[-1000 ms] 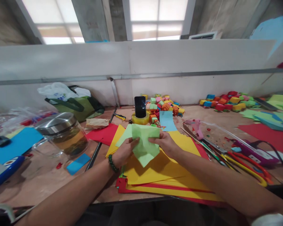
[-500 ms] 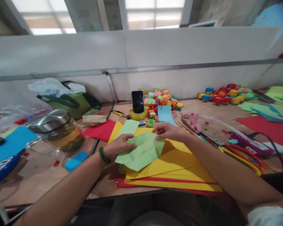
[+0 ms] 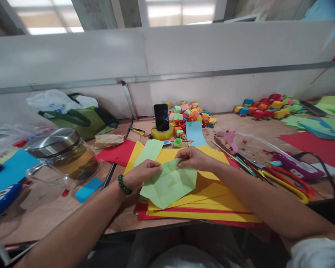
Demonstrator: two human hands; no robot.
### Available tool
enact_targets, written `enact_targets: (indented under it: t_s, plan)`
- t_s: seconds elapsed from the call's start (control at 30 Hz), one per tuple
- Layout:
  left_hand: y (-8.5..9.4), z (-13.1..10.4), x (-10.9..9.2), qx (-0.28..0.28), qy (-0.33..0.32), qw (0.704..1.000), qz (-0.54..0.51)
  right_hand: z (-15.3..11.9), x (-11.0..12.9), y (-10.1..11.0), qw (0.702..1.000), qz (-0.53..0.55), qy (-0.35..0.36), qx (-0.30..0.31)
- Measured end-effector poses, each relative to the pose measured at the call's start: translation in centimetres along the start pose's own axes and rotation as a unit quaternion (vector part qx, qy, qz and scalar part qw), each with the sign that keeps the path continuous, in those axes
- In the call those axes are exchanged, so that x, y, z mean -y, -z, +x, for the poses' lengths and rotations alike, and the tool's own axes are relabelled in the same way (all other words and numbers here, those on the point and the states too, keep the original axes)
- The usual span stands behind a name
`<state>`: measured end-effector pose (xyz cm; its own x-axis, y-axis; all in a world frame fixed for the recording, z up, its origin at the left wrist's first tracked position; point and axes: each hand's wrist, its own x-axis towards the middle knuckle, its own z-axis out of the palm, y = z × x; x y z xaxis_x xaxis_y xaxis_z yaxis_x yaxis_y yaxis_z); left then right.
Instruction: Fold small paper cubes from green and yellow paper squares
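Note:
A creased light green paper (image 3: 170, 184) is held over a stack of yellow sheets (image 3: 212, 191) with red ones beneath. My left hand (image 3: 142, 173), with a green bead bracelet at the wrist, pinches its upper left edge. At the top edge, my right hand (image 3: 194, 158) grips the paper between thumb and fingers. Another light green strip (image 3: 149, 150) lies flat just beyond my left hand. A small green folded paper box (image 3: 178, 143) sits past the stack.
Left are a glass teapot (image 3: 75, 160), a blue piece (image 3: 88, 190) and a green bag (image 3: 83, 121). A phone (image 3: 161, 117) stands on a tape roll before colourful paper cubes (image 3: 194, 116). Right are scissors (image 3: 284, 182), a pink glue gun (image 3: 231, 141) and a purple tool (image 3: 298, 171).
The green paper has turned a little and its lower corner now points down. My right hand has shifted slightly left along the top edge. The whole view has shifted slightly.

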<state>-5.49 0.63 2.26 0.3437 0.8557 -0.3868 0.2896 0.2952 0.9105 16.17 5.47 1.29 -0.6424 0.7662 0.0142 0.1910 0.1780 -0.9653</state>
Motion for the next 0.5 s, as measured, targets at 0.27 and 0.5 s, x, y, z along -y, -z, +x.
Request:
enact_targets:
  t_s: [0.27,0.5]
  plan:
    - [-0.2,-0.2,0.0,-0.034,-0.008,0.998,0.042,-0.3,-0.1,-0.3,0.996,-0.077,0.05,0.002]
    - [-0.2,-0.1,0.3,-0.039,-0.079,0.989,0.121,-0.7,0.9,0.0,0.974,-0.197,0.112,-0.018]
